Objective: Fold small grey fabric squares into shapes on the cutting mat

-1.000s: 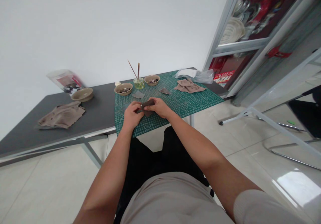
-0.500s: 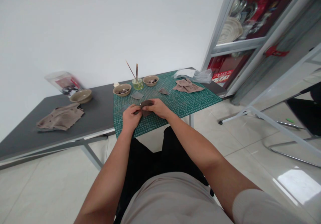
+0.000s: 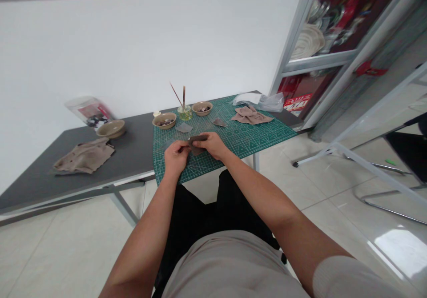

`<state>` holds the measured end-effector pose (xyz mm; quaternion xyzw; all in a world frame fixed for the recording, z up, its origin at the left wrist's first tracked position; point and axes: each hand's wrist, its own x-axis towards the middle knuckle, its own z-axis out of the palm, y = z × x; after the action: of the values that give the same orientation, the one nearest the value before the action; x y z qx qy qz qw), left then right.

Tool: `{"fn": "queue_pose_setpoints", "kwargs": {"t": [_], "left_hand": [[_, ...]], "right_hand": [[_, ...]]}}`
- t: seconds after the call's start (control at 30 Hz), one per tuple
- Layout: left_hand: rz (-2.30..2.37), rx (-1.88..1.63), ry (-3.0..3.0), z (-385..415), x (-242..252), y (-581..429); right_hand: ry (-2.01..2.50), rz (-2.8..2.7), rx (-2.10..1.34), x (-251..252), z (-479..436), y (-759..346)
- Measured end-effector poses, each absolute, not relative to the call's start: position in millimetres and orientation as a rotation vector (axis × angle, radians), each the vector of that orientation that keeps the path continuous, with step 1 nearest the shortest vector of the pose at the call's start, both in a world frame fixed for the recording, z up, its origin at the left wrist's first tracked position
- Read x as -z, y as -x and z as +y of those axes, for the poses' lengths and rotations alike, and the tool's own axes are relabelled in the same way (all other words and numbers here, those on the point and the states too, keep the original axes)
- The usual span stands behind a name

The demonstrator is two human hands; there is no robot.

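Head view looks down over the person's lap at a grey counter (image 3: pixel 133 153) with a green cutting mat (image 3: pixel 256 135) laid across its right part. Both hands meet over the near edge of the mat. The left hand (image 3: pixel 176 155) and the right hand (image 3: pixel 211 145) are each curled closed, fingertips pinching a dark brown piece (image 3: pixel 196 144) that spans the small gap between them, just above the mat. It may be leather or stiff cloth; it is too small to tell.

Behind the hands, two grey scraps (image 3: pixel 183 128) lie flat on the mat. At the mat's far edge stand a tan bowl (image 3: pixel 164 121), a small glass jar (image 3: pixel 184 112) holding two thin sticks, and a second tan bowl (image 3: pixel 202 107). A crumpled tan cloth (image 3: pixel 251 115) lies on the mat's far right corner, with a clear plastic bag (image 3: pixel 263 99) just beyond it.

On the bare counter to the left are a larger tan cloth (image 3: pixel 85 156), a third bowl (image 3: pixel 111 129) and a clear container (image 3: pixel 87 110) lying on its side against the wall.
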<state>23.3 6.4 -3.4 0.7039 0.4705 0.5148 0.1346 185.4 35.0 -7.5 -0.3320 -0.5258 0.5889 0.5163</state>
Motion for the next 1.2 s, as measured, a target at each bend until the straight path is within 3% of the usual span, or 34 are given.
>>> {"fn": "queue_pose_setpoints", "kwargs": {"t": [0.33,1.2], "left_hand": [[1.285,-1.546,-1.738,7.7,4.3,-23.3],[1.345,-1.433,-1.804,4.3,5.0,-25.7]], "right_hand": [[0.693,-1.104,-1.465,1.8,32.8,-187.5],[0.676,-1.124,-1.505,3.0,35.2,-185.3]]}}
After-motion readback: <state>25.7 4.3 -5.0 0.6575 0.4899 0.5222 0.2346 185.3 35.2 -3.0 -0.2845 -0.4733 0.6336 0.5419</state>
